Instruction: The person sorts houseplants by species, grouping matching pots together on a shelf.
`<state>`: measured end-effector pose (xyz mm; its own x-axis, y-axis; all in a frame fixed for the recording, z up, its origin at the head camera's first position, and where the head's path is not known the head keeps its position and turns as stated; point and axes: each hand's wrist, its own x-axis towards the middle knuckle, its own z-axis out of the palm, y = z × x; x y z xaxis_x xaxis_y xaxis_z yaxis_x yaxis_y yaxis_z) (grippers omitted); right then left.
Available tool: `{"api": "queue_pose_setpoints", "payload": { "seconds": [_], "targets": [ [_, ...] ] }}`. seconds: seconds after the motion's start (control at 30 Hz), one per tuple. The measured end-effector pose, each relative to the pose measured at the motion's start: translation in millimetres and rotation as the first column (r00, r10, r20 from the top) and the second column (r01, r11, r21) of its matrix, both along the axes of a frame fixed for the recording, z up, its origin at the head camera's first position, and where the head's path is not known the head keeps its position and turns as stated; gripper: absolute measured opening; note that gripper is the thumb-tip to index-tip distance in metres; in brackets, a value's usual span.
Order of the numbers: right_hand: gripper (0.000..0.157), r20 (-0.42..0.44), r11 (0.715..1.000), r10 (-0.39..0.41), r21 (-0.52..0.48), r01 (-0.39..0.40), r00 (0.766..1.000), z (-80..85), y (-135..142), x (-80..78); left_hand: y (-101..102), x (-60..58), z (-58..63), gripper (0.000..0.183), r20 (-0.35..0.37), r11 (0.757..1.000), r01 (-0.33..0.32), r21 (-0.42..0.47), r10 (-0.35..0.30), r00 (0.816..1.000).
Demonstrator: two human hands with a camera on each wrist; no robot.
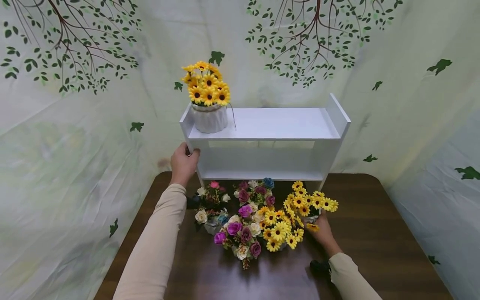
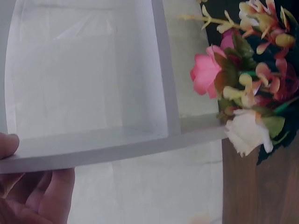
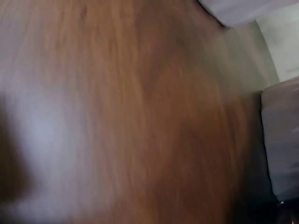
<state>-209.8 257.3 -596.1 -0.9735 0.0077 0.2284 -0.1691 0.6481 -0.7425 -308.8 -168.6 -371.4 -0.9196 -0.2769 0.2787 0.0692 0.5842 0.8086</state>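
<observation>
The head view is showing a dark brown wooden table (image 1: 382, 237), whose far corners are rounded and whose front part is reflecting light. Behind it and along the sides, a pale cloth (image 1: 168, 62) is hanging, printed with branches and green leaves. The white shelf (image 1: 270, 125) is standing at the far side, carrying a flower pot (image 1: 210, 118) on the left end of its top board. Other flower arrangements (image 1: 245, 233) are standing before it. The left arm (image 1: 153, 246) is stretching forward; the left hand (image 1: 183, 164) is gripping the shelf's left side panel (image 2: 107, 152), thumb inside, fingers outside. The right hand (image 1: 323, 232) is holding a small pot of yellow flowers (image 1: 316, 203) at the group's right, its fingers partly hidden by blossoms.
</observation>
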Motion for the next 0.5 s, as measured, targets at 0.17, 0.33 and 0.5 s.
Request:
{"api": "queue_pose_setpoints", "payload": {
  "seconds": [0.17,0.33,0.5],
  "targets": [
    [0.078,0.113,0.993,-0.108,-0.042,0.113,0.988,1.2,-6,-0.2,-4,-0.5,3.8,0.033,-0.003,1.0,0.007,-0.02,-0.007,1.0],
    [0.084,0.198,0.976,-0.191,-0.067,0.208,0.961,6.3,-3,6.1,-7,-0.4,2.7,0.035,0.005,1.0,0.012,-0.019,-0.012,1.0],
    [0.086,0.253,0.948,-0.13,-0.253,0.195,0.959,36.5,10,16.0,-10,1.6,1.6,0.035,0.002,1.0,0.004,-0.021,-0.004,1.0]
  ]
}}
